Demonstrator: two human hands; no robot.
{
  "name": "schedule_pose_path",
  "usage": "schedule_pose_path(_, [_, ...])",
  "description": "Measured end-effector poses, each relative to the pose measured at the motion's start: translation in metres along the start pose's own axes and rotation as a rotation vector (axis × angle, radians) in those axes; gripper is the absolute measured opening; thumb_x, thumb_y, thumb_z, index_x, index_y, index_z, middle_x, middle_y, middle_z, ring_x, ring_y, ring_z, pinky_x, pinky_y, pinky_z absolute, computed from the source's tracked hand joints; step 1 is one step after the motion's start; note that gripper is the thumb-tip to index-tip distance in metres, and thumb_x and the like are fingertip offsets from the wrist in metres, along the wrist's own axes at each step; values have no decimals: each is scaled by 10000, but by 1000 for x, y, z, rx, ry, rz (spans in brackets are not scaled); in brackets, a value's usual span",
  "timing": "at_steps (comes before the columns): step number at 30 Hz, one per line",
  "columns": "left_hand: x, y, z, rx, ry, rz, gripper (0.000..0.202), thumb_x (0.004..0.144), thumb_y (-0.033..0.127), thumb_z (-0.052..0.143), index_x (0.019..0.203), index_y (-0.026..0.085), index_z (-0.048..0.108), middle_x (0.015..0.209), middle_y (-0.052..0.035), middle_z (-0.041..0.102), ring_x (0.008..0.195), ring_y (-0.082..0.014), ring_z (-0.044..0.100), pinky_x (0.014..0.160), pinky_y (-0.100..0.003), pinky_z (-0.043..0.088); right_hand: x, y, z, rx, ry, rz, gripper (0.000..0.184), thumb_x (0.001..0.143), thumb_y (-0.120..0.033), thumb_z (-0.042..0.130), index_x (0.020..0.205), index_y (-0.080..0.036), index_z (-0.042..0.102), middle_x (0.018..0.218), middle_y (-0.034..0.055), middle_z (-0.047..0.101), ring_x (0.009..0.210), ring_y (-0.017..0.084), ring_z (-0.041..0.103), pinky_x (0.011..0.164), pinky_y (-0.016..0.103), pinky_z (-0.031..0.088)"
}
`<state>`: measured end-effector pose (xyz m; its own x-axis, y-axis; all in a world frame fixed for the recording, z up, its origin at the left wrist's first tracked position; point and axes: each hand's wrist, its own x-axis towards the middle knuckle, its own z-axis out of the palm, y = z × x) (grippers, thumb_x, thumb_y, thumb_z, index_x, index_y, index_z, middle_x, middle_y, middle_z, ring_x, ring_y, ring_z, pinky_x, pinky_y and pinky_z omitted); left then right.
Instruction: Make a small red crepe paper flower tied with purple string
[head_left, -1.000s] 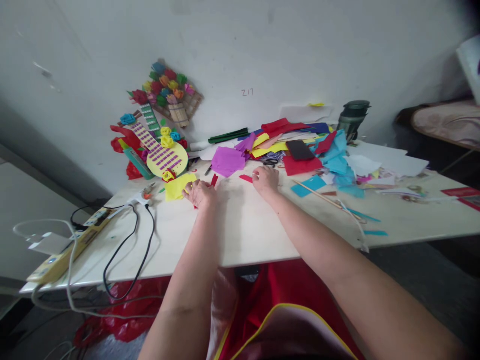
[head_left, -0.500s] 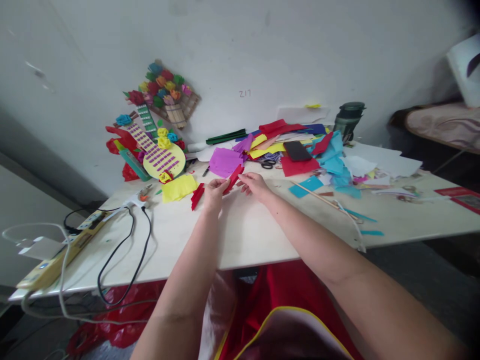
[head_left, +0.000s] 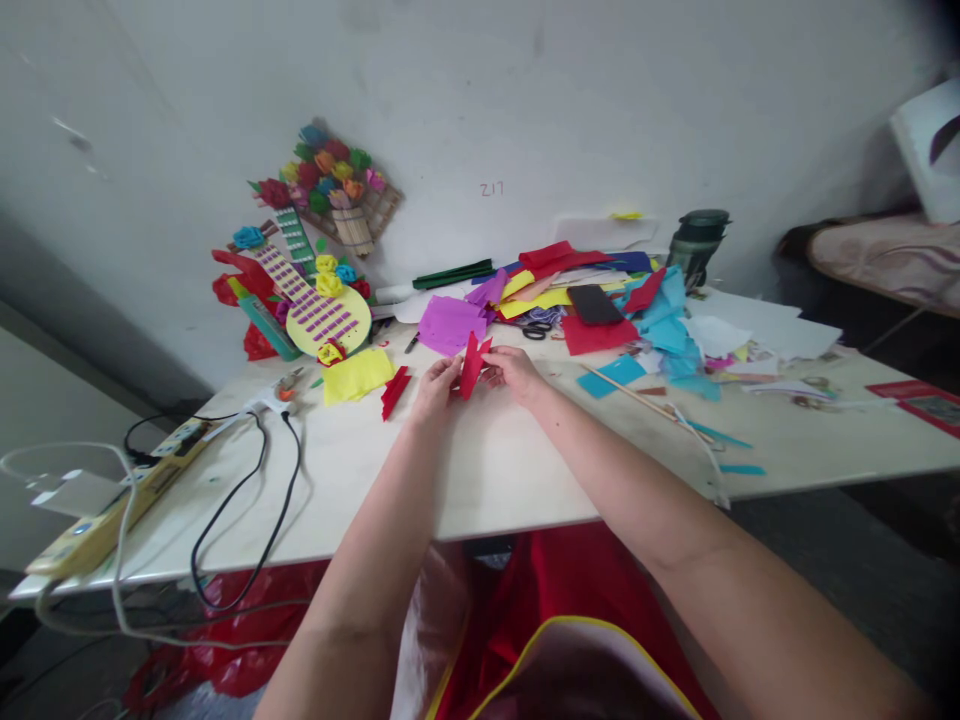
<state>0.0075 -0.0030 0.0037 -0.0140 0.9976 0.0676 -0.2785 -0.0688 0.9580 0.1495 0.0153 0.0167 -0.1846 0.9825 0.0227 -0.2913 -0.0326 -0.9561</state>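
Home craft corner: paper-strewn table (head_left: 525, 470), bed (head_left: 885, 255).

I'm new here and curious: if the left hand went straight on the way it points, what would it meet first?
Probably the purple paper sheet lying just beyond the left hand, past the red paper piece it holds; depth is hard to judge.

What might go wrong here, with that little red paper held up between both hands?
The thin red paper piece, pinched between left hand and right hand, may tear or crease if pulled unevenly. If dropped, it might get mixed up with the second red piece lying on the table beside the left hand.
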Motion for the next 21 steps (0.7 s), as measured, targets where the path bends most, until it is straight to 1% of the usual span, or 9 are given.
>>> schedule_pose_path(5, [2, -1, -2, -21, 7, -20, 390, 548, 323, 763, 841, 144, 577, 630, 1, 599, 498, -89, 530, 439, -200, 367, 0, 1, 0, -13, 8, 9, 64, 721, -152, 528, 727, -132, 588, 547, 1, 622, 424, 98, 555, 373, 186, 409])
schedule_pose_path(8, [2, 0, -3, -35, 21, -27, 407, 542, 289, 766, 868, 152, 564, 648, -7, 622, 523, -110, 562, 466, -217, 398, 0, 2, 0, -12, 8, 6, 71, 715, -149, 522, 718, -136, 592, 551, 3, 627, 435, 102, 560, 375, 190, 409])
schedule_pose_path(10, [1, 0, -3, -43, 10, -31, 417, 539, 268, 767, 880, 154, 555, 659, -15, 633, 546, -127, 585, 495, -233, 423, 0, 3, 0, -11, -7, 5, 81, 719, -145, 518, 719, -133, 598, 548, 8, 631, 437, 105, 561, 375, 190, 404])
schedule_pose_path(15, [1, 0, -3, -44, -16, -23, 415, 539, 258, 774, 877, 140, 563, 669, -19, 643, 557, -126, 598, 571, -261, 464, -1, 3, 1, 3, -27, 15, 100, 769, -182, 530, 733, -123, 603, 561, 26, 644, 440, 115, 568, 388, 201, 419])
schedule_pose_path(18, [0, 0, -3, -45, -13, -18, 417, 527, 255, 781, 870, 130, 580, 650, -14, 642, 548, -124, 596, 577, -259, 466, -1, 3, 1, -6, -17, 24, 104, 793, -193, 539, 775, -115, 605, 577, 31, 653, 452, 126, 582, 399, 214, 440])
schedule_pose_path(21, [0, 1, -2, -57, -6, -24, 399, 519, 245, 785, 846, 123, 592, 631, -10, 637, 546, -120, 590, 572, -252, 461, 0, 5, 1, -17, -10, 35, 97, 803, -198, 552, 779, -117, 601, 575, 23, 652, 459, 129, 593, 391, 212, 445])
